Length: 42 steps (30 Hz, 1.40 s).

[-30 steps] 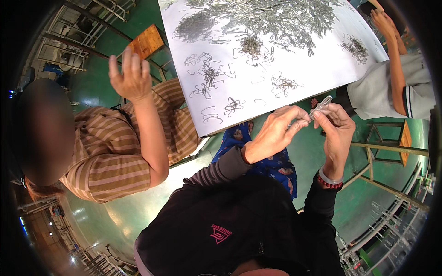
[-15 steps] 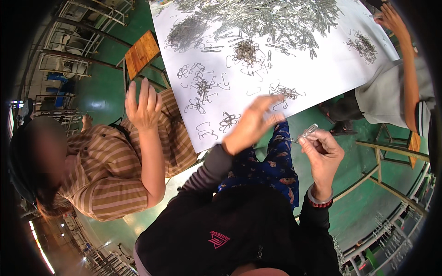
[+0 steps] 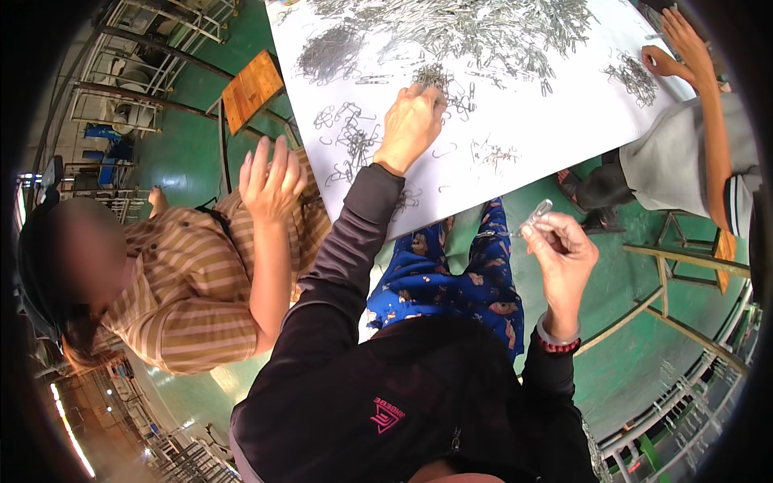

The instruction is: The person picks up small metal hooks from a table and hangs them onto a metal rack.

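Observation:
My left hand (image 3: 411, 125) reaches over the white table (image 3: 459, 165), its bent fingers pressed into a small pile of wire hooks (image 3: 435, 75). The fingertips are hidden, so I cannot see what they grip. My right hand (image 3: 564, 245) is held up beyond the table's near edge, thumb and fingers pinching a shiny oblong metal clip (image 3: 541, 212). A thin wire piece (image 3: 493, 234) sticks out to the left of that hand. Looser wire hooks (image 3: 350, 141) lie left of my left forearm, and a small heap of hooks (image 3: 498, 153) lies near the edge.
A broad heap of metal clips (image 3: 483, 32) covers the table's far part, with a dark wire pile (image 3: 328, 52) beside it. A person in a striped shirt (image 3: 185, 314) sits close on my left; another person's hand (image 3: 684, 52) is near a pile of hooks (image 3: 634, 79) at right.
My left hand has moved forward and left from the near edge to the hook pile. My right hand stays almost in place with the clip. The right co-worker's hands have come over the table.

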Each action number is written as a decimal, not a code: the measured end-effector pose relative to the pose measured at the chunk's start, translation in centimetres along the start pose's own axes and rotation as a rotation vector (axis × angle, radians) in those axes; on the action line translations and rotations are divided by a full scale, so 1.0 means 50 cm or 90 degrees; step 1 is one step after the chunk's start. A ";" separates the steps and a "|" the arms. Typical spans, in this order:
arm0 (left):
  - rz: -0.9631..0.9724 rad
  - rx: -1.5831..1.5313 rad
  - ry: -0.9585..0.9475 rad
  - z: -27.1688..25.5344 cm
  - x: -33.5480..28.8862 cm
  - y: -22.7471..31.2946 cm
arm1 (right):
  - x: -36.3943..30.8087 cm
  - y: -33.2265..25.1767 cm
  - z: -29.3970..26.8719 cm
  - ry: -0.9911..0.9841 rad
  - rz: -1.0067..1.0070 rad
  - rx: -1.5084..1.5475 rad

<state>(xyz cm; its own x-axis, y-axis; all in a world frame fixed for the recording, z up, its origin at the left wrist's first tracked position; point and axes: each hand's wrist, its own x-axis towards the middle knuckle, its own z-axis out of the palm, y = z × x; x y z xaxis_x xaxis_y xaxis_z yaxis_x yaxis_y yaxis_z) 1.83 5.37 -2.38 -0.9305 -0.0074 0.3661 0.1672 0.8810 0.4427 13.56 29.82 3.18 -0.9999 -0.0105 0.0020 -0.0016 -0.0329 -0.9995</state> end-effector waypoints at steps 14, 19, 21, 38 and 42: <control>-0.200 -0.902 -0.279 -0.144 -0.135 0.166 | -0.029 0.063 0.053 -0.022 0.009 0.087; -0.120 -0.718 -0.226 -0.130 -0.180 0.201 | -0.038 0.057 0.068 -0.004 -0.010 0.087; -0.128 -0.709 -0.203 -0.118 -0.185 0.204 | -0.040 0.065 0.067 0.012 -0.013 0.059; -0.086 -0.681 -0.198 -0.062 -0.241 0.204 | 0.382 0.133 0.157 -0.075 -0.082 -0.634; -0.086 -0.712 -0.180 -0.080 -0.258 0.201 | 0.439 0.177 0.211 -0.124 -0.093 -0.659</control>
<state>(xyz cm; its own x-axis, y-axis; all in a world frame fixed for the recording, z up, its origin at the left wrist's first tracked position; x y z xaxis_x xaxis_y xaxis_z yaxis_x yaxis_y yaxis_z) 16.80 12.45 0.63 -0.9786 0.1612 0.1276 0.1244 -0.0299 0.9918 -8.27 18.74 -5.26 -0.9705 -0.2382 0.0377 -0.2214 0.8183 -0.5305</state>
